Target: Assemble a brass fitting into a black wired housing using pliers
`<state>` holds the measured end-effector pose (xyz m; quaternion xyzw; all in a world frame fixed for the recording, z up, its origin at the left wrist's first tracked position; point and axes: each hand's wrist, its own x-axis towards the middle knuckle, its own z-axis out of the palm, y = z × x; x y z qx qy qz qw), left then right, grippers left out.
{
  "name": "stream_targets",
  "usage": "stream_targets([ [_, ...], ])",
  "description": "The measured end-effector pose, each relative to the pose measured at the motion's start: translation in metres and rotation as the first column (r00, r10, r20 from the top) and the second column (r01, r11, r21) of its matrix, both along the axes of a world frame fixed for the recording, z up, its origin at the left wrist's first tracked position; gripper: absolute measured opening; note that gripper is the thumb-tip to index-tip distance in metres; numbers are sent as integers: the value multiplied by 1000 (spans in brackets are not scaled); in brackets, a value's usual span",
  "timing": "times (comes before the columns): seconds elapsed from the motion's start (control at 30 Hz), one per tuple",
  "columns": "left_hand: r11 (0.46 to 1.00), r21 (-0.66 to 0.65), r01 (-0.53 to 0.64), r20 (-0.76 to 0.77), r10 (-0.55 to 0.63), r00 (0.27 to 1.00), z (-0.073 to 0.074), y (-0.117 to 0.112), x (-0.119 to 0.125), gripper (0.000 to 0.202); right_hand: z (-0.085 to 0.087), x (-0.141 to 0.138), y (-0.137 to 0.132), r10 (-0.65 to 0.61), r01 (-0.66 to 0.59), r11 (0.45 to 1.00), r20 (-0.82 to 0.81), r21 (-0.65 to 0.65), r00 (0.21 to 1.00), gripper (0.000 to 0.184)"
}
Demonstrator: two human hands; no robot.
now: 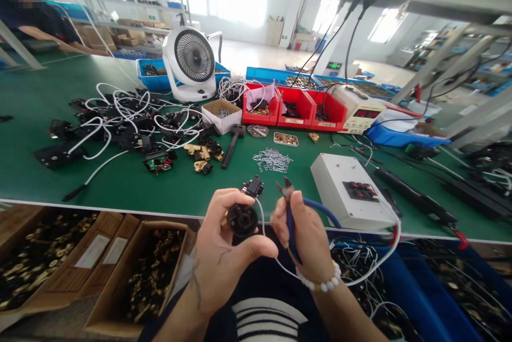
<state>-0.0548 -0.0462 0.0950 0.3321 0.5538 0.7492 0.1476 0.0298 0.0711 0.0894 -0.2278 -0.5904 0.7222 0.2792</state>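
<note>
My left hand (pixel 224 251) is closed around a round black plastic fitting (pixel 242 219) with a hollow centre; a bit of brass colour shows at its side. Just above those fingers sits a small black component (pixel 253 186), with a white cable (pixel 262 211) running down between my hands and off to the right. In my right hand (pixel 310 224) are blue-handled cutting pliers (pixel 287 192), jaws pointing up and parted. On the mat beyond lies a pile of small metal pins (pixel 272 160). To the right stands a grey box (pixel 348 187) with black-and-red terminals on top.
A tangle of black parts with white cables (pixel 132 112) covers the left. Further back are a fan (pixel 190 62), a hammer (pixel 232 147), red bins (pixel 296 107) and a power supply (pixel 358 110). Below the edge are cartons (pixel 178 267) of parts. Another person's arm (pixel 60 35) rests far left.
</note>
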Motion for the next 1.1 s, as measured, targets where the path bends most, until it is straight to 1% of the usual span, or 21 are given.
stream_targets([
  [0.03,997,27,68,59,-70,996,1,-1,0,43,-4,-1,10,-6,3,999,76,47,997,55],
  [0.07,992,43,118,103,-122,987,2,-3,1,43,-9,-1,21,-17,-8,990,179,138,984,51],
  [0.1,988,45,146,133,-151,980,2,-4,1,41,-15,-1,31,-51,-30,964,296,263,954,43],
  [0.13,987,40,156,154,-161,975,3,-5,1,38,-22,0,41,-121,-55,916,403,397,907,35],
  [0.17,987,33,157,169,-160,972,3,-5,1,36,-28,1,49,-211,-82,853,484,515,850,29],
  [0.2,987,26,157,177,-159,971,4,-6,2,35,-35,2,55,-302,-107,790,536,603,789,27],
  [0.23,987,21,159,181,-160,971,4,-6,2,34,-41,4,60,-377,-131,741,569,659,731,27],
  [0.27,987,19,160,179,-161,971,4,-7,2,34,-46,6,64,-425,-155,712,596,685,682,29],
  [0.33,988,24,156,160,-157,974,5,-7,2,34,-54,8,70,-460,-197,699,643,688,613,32],
  [0.4,989,30,143,133,-146,980,5,-7,2,34,-59,9,74,-472,-219,689,658,690,587,34],
  [0.43,990,32,138,116,-141,983,5,-7,2,34,-59,9,75,-482,-215,677,645,704,592,34],
  [0.47,990,34,135,99,-138,986,5,-7,2,34,-58,8,75,-485,-198,664,616,721,621,33],
  [0.53,991,28,133,66,-135,989,5,-8,3,36,-49,9,69,-444,-111,657,502,746,742,27],
  [0.6,990,19,138,46,-139,989,6,-8,4,40,-31,12,56,-341,10,699,322,715,883,21],
  [0.63,990,16,144,45,-144,989,7,-8,4,43,-19,15,47,-283,58,729,224,682,933,20],
  [0.67,989,15,150,48,-151,987,7,-8,5,47,-6,18,37,-237,91,751,138,654,962,17],
  [0.77,986,-2,169,59,-168,984,9,-10,6,56,29,25,9,-131,117,774,-24,622,991,9],
  [0.8,985,-11,171,58,-170,984,9,-11,6,58,37,26,3,-99,107,778,-47,619,994,8],
  [0.87,985,-32,172,52,-170,984,10,-12,7,61,48,25,-6,-50,78,791,-63,607,997,9],
  [0.93,984,-39,172,44,-171,984,10,-14,7,65,51,22,-9,-8,43,807,-63,589,998,11],
  [1.1,975,-36,217,56,-215,975,11,-14,7,67,49,16,-8,63,-16,847,-72,531,995,12],
])
